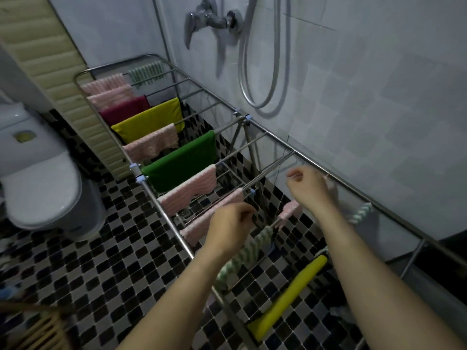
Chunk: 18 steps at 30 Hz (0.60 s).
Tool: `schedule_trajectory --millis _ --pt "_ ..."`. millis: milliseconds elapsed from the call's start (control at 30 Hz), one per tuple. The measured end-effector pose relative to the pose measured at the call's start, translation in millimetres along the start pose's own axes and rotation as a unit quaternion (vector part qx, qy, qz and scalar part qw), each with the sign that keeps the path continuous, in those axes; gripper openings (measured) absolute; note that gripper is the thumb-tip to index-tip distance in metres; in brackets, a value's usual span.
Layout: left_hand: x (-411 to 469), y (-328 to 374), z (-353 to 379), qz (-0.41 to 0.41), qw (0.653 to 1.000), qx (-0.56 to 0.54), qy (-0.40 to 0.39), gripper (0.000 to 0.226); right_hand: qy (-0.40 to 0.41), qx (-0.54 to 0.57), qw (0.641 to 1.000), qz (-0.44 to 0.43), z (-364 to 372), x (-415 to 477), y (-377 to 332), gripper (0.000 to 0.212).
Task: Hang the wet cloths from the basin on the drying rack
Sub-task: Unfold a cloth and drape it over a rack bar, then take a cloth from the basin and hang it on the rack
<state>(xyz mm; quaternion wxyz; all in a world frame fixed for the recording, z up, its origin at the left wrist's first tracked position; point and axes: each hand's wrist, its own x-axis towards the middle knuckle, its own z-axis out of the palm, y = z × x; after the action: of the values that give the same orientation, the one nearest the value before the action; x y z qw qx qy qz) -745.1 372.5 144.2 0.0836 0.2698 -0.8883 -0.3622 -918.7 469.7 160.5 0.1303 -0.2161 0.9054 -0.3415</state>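
A steel drying rack (161,210) runs from far left to near right. Along its bars hang pink cloths (108,90), a maroon one (123,109), a yellow one (149,120), a green one (182,162) and more pink ones (189,192). Closer in, a green-and-white striped cloth (252,245) lies along a bar, its far end (361,213) by the wall-side rail. A second yellow cloth (290,299) hangs nearest me. My left hand (228,224) hovers over the striped cloth's bar, fingers loosely curled, nothing in them. Near the far rail, my right hand (307,185) is also loosely curled and empty.
A white toilet (38,178) stands at the left on the checkered tile floor (101,261). A shower mixer (212,18) and hose (252,79) hang on the tiled wall behind the rack. A wicker rim (30,322) shows at the bottom left corner.
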Motion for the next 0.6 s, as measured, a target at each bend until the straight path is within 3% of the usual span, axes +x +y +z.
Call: schedule_trajectory --millis 100,367,600 --pt "-26 -22 -33 -0.034 0.997 -0.062 0.017 0.024 -0.048 0.054 0.996 -0.052 13 -21 -45 0.012" --pt "-97 -92 -135 -0.092 0.971 -0.192 0.112 0.020 -0.171 0.074 0.971 -0.147 83 -91 -160 0.013" --pt "-182 -183 -226 -0.161 0.946 -0.177 0.216 0.028 -0.237 0.115 0.931 -0.251 177 -178 -270 0.011"
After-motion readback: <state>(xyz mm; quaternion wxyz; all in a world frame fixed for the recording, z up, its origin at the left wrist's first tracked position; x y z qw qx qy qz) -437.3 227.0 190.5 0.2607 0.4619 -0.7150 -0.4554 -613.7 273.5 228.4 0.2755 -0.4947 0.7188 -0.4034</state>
